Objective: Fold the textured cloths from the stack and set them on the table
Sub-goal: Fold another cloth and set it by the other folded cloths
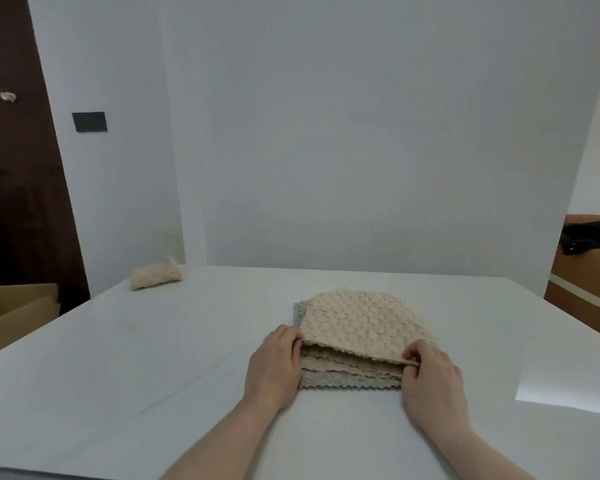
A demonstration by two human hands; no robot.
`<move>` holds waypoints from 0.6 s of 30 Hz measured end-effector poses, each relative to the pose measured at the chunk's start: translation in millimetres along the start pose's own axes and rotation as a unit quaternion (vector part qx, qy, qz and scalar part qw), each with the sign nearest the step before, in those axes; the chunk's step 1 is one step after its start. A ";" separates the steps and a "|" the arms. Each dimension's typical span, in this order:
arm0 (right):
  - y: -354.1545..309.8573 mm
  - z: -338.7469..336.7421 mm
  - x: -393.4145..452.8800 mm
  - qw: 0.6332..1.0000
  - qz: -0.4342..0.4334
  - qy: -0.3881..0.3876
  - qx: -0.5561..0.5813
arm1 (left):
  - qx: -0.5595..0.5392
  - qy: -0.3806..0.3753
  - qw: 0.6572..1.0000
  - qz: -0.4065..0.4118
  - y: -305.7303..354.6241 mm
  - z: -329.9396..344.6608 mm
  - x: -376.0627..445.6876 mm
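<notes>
Two hands pinch the near edge of the top beige cloth (357,327), lifting it a little off the stack (352,370) just right of the frame's centre. The left hand (274,367) holds the cloth's near left corner between thumb and curled fingers; the right hand (432,375) holds the near right corner the same way. Under the raised edge show more beige textured layers, and beneath them a grey cloth (350,382) whose edge also peeks out at the stack's far left side. The stack lies on a white table (153,358) that fills the lower half of the frame. Toward the upper left of the tabletop, well apart from the stack, lies a small folded beige cloth (156,274). At the left edge of the frame stands a cardboard box (14,308), with a dark brown door (18,168) above it. At the right edge is a brown piece of furniture (584,292) with something black lying on it.
</notes>
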State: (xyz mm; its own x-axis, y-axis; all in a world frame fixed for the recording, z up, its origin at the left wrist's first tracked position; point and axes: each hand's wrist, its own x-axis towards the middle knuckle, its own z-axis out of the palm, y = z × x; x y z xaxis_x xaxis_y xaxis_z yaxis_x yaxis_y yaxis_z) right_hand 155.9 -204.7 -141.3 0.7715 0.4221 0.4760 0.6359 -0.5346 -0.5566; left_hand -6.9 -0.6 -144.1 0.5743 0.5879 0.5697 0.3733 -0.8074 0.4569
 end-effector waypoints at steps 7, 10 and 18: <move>2.6 -0.4 3.1 0.999 0.040 0.032 -0.001 | -0.012 -0.018 0.999 -0.030 4.5 -1.9 0.7; 8.0 -1.6 6.2 0.994 0.071 0.058 0.055 | -0.030 -0.039 0.998 -0.039 5.9 -3.4 0.3; 2.0 -18.6 13.8 0.970 0.079 0.096 0.209 | -0.129 0.028 0.986 -0.099 31.9 -24.8 7.7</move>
State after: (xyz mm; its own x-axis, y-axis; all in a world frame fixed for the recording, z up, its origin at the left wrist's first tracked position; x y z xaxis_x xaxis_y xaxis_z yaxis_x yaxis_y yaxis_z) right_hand 167.4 -213.5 -123.2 0.8675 0.1928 0.4585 0.4936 -0.2204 -0.8413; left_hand -8.6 -20.7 -108.2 0.4651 0.7406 0.4849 0.2724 -0.6409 0.7176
